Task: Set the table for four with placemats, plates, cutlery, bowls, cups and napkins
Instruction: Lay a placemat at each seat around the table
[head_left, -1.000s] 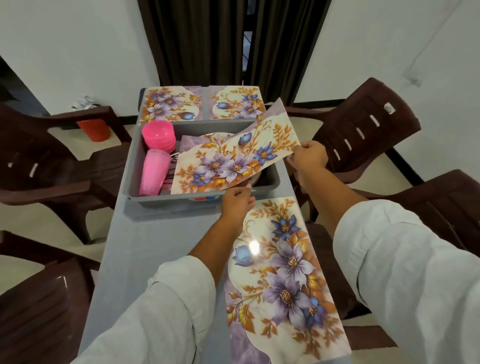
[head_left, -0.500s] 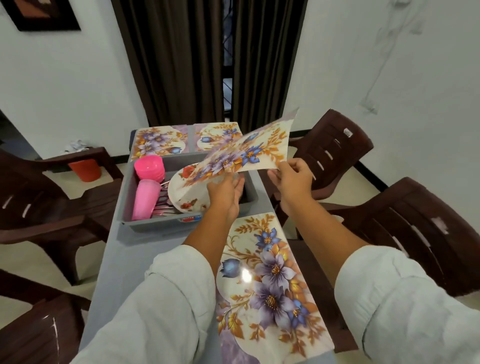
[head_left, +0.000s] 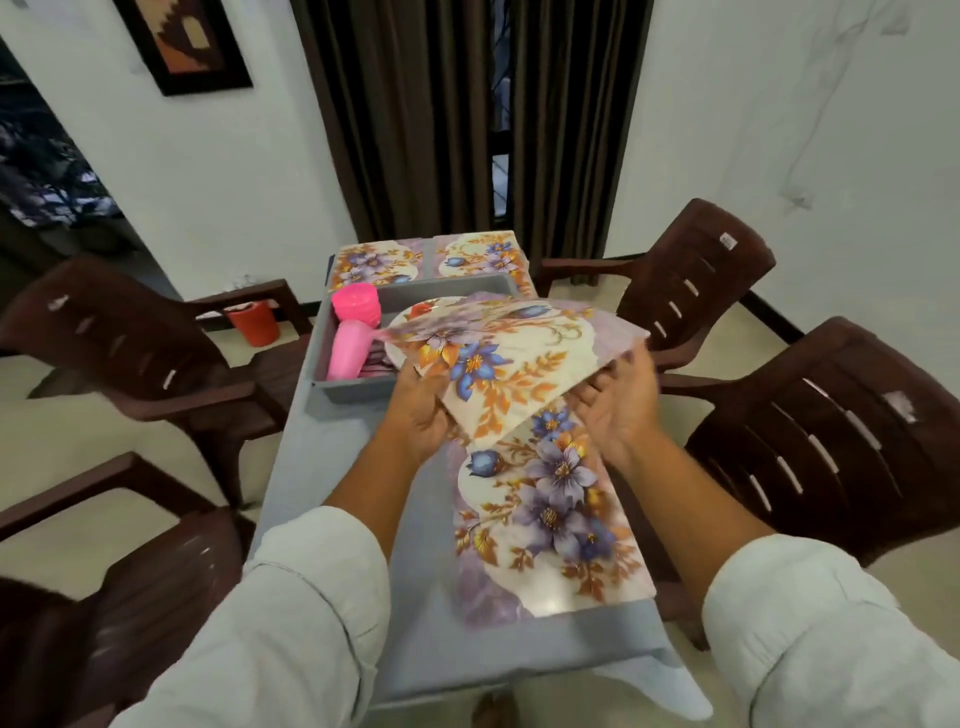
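the left hand (head_left: 422, 410) grips the near-left edge of the floral placemat (head_left: 511, 358), held tilted in the air above the grey bin (head_left: 353, 391), at 12 o'clock from a second placemat (head_left: 550, 519) lying flat on the table (head_left: 332, 483). the right hand (head_left: 618, 410) sits palm-up at the held mat's 3 o'clock edge; its fingertips are blurred, so i cannot tell whether it pinches or only props.
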